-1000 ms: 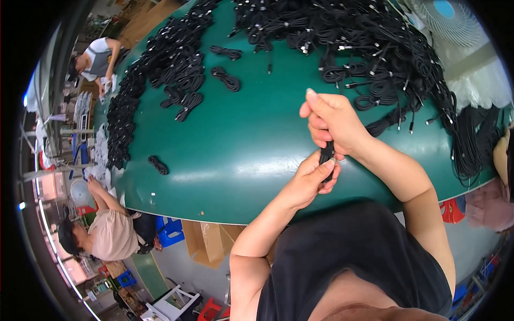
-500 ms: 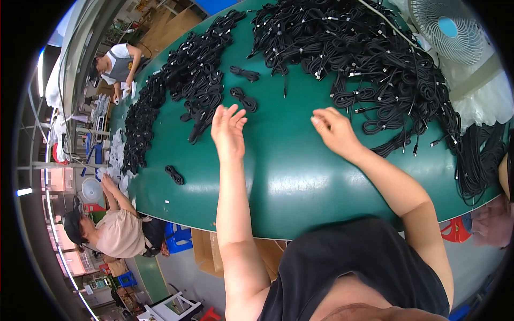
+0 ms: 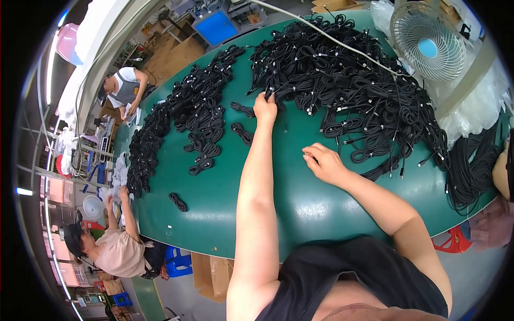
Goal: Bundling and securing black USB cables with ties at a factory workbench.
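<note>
My left hand (image 3: 266, 111) is stretched forward to the near left edge of a large heap of black cables (image 3: 342, 69). Its thumb and fingers close on a black cable (image 3: 271, 92) there, part of which they hide. Lower and to the right, my right hand (image 3: 325, 165) hovers over the green table (image 3: 300, 200). Its fingers are loosely bent, a gap shows beside the thumb, and I see nothing in it. Two tied cable bundles, one upper (image 3: 242, 109) and one lower (image 3: 242, 133), lie just left of my left forearm.
A long row of bundled cables (image 3: 187, 107) curves along the table's left side. One single bundle (image 3: 178, 202) lies nearer me. A fan (image 3: 427, 47) and clear plastic bags (image 3: 474, 104) stand at the right. Two people (image 3: 128, 91) work at the left. Cardboard boxes (image 3: 211, 275) stand below the table edge.
My left hand has gone from open above the table, forward and right to the heap, and closed on a cable. The right hand stays bent in nearly the same place. The view has shifted.
</note>
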`<state>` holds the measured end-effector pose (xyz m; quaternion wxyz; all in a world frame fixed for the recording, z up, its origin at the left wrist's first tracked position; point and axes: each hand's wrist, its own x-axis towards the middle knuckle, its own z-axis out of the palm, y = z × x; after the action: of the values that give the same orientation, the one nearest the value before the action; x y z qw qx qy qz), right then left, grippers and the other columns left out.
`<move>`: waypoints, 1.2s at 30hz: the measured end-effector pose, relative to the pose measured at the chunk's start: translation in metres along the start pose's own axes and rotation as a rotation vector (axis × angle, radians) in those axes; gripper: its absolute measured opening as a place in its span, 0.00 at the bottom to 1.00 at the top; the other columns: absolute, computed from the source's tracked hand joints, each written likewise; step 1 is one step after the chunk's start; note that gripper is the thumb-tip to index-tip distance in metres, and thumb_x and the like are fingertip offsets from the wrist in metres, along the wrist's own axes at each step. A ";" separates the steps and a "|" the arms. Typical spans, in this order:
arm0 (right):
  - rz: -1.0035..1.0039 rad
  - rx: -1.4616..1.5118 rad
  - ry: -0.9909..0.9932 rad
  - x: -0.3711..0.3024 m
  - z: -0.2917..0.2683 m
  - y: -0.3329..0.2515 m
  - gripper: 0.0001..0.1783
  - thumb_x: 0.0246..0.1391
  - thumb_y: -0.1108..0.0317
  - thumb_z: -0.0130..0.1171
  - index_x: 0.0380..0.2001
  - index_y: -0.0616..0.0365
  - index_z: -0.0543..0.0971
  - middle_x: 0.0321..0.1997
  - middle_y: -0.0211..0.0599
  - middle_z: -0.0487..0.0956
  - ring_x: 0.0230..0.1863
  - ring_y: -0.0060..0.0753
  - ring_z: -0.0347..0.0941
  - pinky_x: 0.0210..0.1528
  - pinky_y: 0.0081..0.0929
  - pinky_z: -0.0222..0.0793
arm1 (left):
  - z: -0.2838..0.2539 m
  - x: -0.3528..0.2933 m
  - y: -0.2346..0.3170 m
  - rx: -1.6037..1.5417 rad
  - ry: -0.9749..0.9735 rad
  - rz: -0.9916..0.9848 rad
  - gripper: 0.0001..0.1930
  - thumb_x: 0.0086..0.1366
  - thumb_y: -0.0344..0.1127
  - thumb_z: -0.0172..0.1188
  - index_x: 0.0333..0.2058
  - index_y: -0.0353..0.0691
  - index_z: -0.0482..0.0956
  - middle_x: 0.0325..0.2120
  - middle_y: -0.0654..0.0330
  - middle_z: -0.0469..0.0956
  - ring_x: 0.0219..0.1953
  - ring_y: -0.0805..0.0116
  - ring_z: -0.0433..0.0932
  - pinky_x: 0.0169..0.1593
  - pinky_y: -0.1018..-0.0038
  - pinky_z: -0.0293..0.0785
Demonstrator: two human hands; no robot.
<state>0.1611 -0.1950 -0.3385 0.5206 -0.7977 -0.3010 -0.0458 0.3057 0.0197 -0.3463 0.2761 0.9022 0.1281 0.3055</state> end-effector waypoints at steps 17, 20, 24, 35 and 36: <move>-0.248 -0.215 0.178 0.004 -0.034 -0.039 0.28 0.47 0.61 0.57 0.51 0.60 0.66 0.52 0.46 0.66 0.50 0.46 0.63 0.52 0.40 0.56 | -0.168 -0.153 0.080 -0.665 -0.234 -0.072 0.10 0.54 0.21 0.56 0.36 0.32 0.76 0.28 0.63 0.71 0.29 0.79 0.70 0.33 0.84 0.67; 0.037 0.363 -0.080 0.001 -0.034 -0.067 0.30 0.50 0.69 0.56 0.56 0.61 0.60 0.45 0.44 0.71 0.38 0.32 0.73 0.40 0.27 0.68 | -0.194 -0.165 0.098 -0.889 -0.220 -0.142 0.11 0.56 0.21 0.55 0.40 0.31 0.72 0.32 0.64 0.70 0.33 0.80 0.69 0.37 0.85 0.67; -0.021 0.526 -0.003 0.001 -0.037 -0.077 0.29 0.50 0.75 0.55 0.56 0.63 0.60 0.38 0.40 0.73 0.31 0.22 0.73 0.35 0.19 0.69 | -0.196 -0.188 0.108 -1.152 -0.298 -0.249 0.13 0.58 0.24 0.54 0.42 0.32 0.68 0.35 0.60 0.72 0.35 0.76 0.71 0.40 0.77 0.71; 0.009 0.479 -0.293 -0.012 -0.068 -0.101 0.31 0.49 0.76 0.56 0.57 0.61 0.61 0.42 0.38 0.74 0.34 0.23 0.72 0.41 0.23 0.68 | -0.186 -0.215 0.128 -1.531 -0.392 -0.551 0.13 0.61 0.30 0.54 0.43 0.33 0.68 0.35 0.59 0.74 0.34 0.71 0.73 0.40 0.77 0.70; 0.009 0.484 -0.299 -0.015 -0.067 -0.104 0.31 0.49 0.76 0.56 0.57 0.61 0.61 0.42 0.38 0.74 0.34 0.23 0.72 0.41 0.23 0.68 | -0.186 -0.216 0.123 -1.593 -0.477 -0.591 0.12 0.61 0.31 0.54 0.43 0.34 0.69 0.35 0.59 0.74 0.34 0.72 0.73 0.39 0.77 0.70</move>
<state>0.1101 -0.2297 -0.2302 0.6459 -0.6496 -0.3728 0.1478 0.0294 -0.0888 -0.2562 0.9100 0.4115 0.0441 0.0234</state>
